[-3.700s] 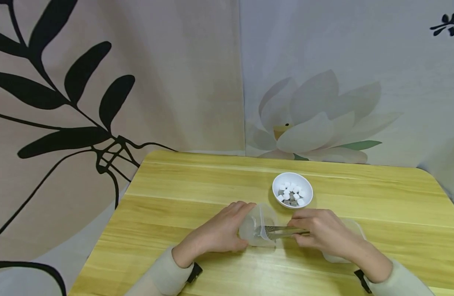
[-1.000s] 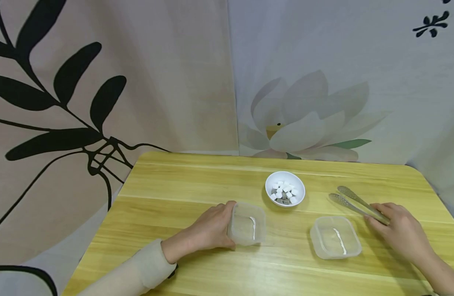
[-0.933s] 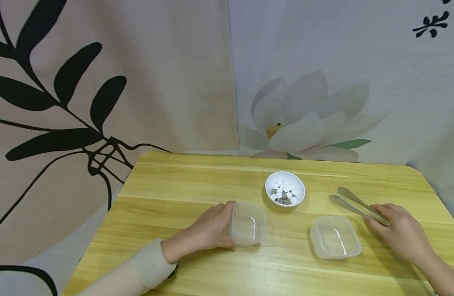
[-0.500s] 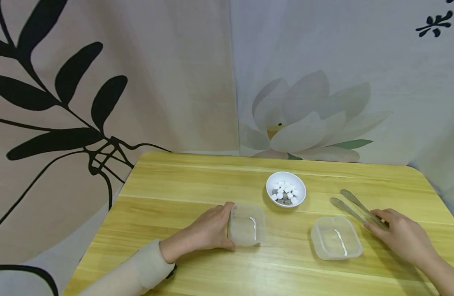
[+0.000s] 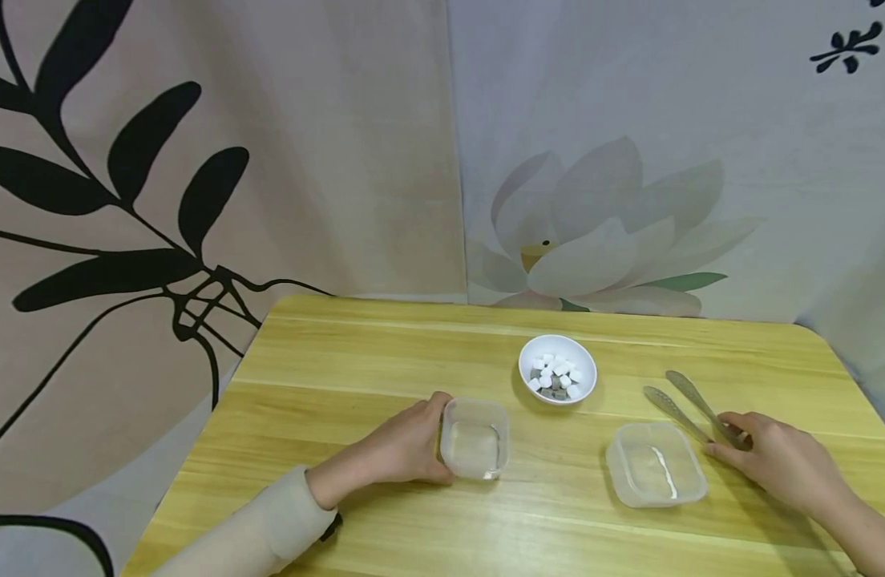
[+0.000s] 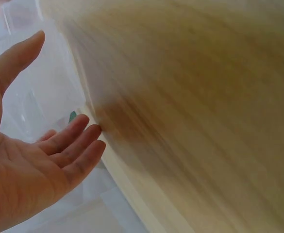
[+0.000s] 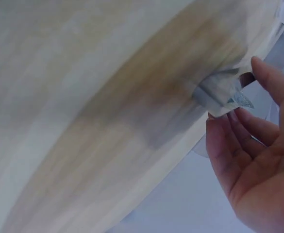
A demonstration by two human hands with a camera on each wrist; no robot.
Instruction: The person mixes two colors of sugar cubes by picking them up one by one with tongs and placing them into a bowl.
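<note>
My left hand [image 5: 406, 441] holds a clear square plastic container [image 5: 474, 439] by its left side, on the middle of the table. The left wrist view has the thumb and fingertips at opposite ends of the container [image 6: 40, 87]. Far to the right, my right hand [image 5: 781, 453] pinches the bent end of metal tongs [image 5: 673, 409], whose two arms spread toward the bowl side. In the right wrist view, thumb and fingers meet the tongs' shiny metal end [image 7: 222, 92]. Between the hands stands a second clear plastic container [image 5: 655, 465]. I cannot make out anything inside either container.
Behind the containers, a white bowl [image 5: 558, 344] holds several small white and grey cubes. Everything stands on a wood-grain table [image 5: 385, 353]. A printed curtain [image 5: 356, 144] hangs along its back edge.
Earlier the tongs were inside the left container; they have since moved right, past the second container. In the last half second the left container has shifted slightly left and come level.
</note>
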